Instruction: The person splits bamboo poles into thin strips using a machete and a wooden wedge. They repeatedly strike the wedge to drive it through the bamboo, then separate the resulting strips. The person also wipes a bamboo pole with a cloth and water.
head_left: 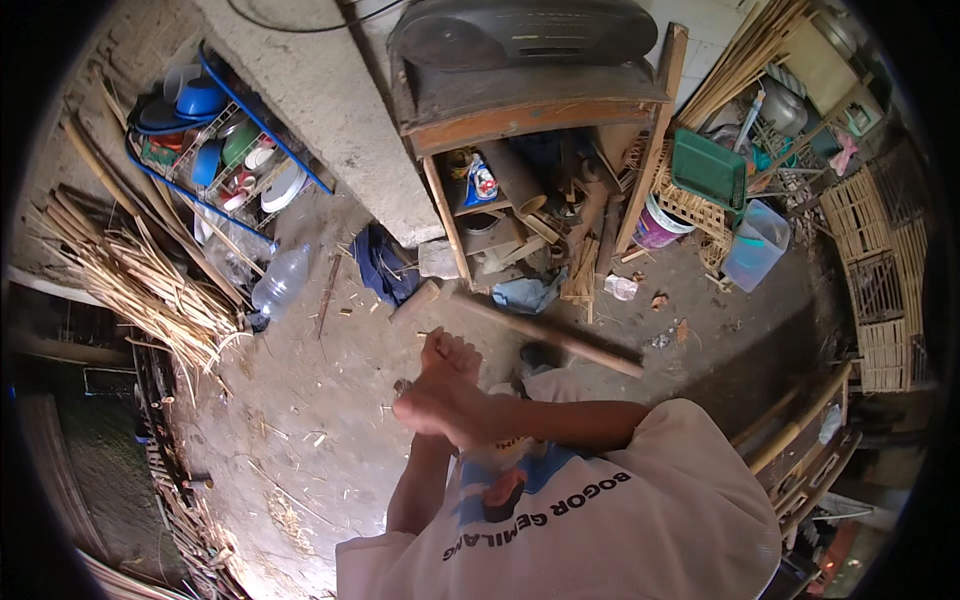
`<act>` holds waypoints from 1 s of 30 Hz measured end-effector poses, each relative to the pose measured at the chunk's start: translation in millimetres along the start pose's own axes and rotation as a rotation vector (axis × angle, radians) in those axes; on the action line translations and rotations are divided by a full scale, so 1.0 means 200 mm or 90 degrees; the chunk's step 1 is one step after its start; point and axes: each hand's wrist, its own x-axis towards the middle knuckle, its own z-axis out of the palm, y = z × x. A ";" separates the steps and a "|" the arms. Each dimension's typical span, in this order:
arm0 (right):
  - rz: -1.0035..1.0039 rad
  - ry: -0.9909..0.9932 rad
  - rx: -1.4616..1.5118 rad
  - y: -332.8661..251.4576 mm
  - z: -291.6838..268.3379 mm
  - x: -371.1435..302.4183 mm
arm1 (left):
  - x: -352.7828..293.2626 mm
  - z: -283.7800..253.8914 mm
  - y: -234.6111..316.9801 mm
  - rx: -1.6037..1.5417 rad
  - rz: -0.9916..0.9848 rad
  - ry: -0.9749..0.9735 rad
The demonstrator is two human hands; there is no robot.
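My right forearm (570, 422) crosses my body, over the end of my left forearm (415, 500). My right hand (440, 395) is bent at the wrist, its fingers curled closed on the far side. Whether anything is inside those fingers is hidden. My left hand lies beneath the right one, mostly covered, so its fingers cannot be told. Just beyond the hands, a wooden stick (550, 335) slants across the floor. Below them is my white T-shirt (640, 500) with a blue and red print.
A wooden cabinet (530, 128) carries a dark radio (520, 35). On the left stand a blue-edged dish rack (265, 140), a bundle of split bamboo (140, 275) and a clear plastic bottle (280, 285). A green basket (710, 165) and a translucent bin (757, 245) are at right.
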 end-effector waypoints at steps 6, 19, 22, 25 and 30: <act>0.094 -0.178 0.353 0.13 -0.41 0.17 | 0.03 0.30 -0.30 0.039 0.086 -0.030; 0.053 -0.320 0.668 0.07 -0.82 0.37 | 0.26 0.52 -0.42 0.049 0.049 0.099; -0.033 -0.297 0.596 0.07 -0.82 0.41 | 0.28 0.52 -0.39 0.029 0.039 0.124; 0.029 -0.185 0.380 0.37 -0.57 0.37 | 0.20 0.65 -0.44 -0.064 -0.007 0.006; 0.090 -0.366 0.666 0.07 -0.81 0.41 | 0.23 0.63 -0.41 0.077 0.109 0.086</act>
